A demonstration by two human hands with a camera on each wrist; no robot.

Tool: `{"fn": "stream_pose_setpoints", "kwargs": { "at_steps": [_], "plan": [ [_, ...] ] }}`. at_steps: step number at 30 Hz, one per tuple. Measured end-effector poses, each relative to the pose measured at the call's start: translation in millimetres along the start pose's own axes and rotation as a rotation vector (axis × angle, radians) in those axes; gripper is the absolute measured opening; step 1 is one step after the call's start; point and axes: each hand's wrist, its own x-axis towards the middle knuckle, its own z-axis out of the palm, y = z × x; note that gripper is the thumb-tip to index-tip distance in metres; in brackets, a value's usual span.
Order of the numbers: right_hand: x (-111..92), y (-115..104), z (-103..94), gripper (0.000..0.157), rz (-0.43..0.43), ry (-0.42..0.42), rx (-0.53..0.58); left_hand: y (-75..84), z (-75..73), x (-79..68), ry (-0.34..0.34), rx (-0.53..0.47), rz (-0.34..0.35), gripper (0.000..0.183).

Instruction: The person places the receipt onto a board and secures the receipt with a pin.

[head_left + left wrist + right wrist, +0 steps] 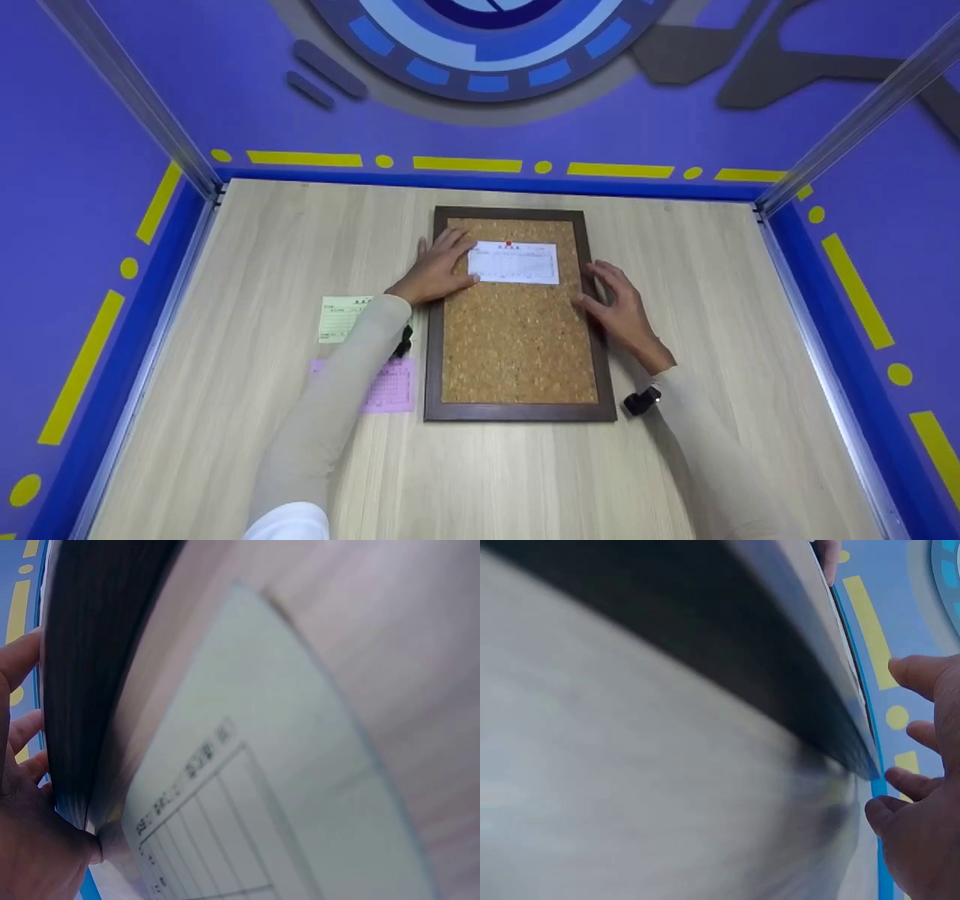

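A cork board (517,345) in a dark brown frame lies on the table. On its upper part is a white printed slip (513,264), with a red pushpin (508,243) at its top edge. My left hand (437,270) lies across the left side of the frame, its fingertips and thumb at the slip's left edge. At the right side of the frame, my right hand (622,311) has its fingers spread and loosely bent, with nothing gripped. The right wrist view shows those fingers (915,784) beside the frame's edge; whether they touch it I cannot tell.
Left of the board lie a pale green slip (337,319) and a purple slip (390,386), both partly covered by my left forearm. Blue walls with yellow marks enclose the wooden table (517,480) at the back and sides.
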Motion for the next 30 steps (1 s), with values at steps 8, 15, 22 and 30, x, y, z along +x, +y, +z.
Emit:
{"fn": "stream_pose_setpoints", "kwargs": {
  "at_steps": [8, 15, 22, 30],
  "plan": [
    [-9, 11, -4.0, 0.068, 0.042, -0.019, -0.020, -2.8, 0.2, -1.1, 0.003, -0.010, 0.009, 0.079],
    [-14, 17, -5.2, 0.071, 0.052, -0.061, -0.071, -2.1, 0.7, -1.4, -0.002, 0.004, 0.016, 0.079],
    [-16, 19, -5.5, 0.065, -0.005, -0.079, -0.090, -0.7, -2.2, -5.6, -0.001, -0.006, 0.003, 0.079],
    [-16, 21, -7.0, 0.055, -0.044, -0.093, -0.077, -0.6, -8.0, -13.2, 0.031, -0.089, -0.013, 0.075]
  ]
}}
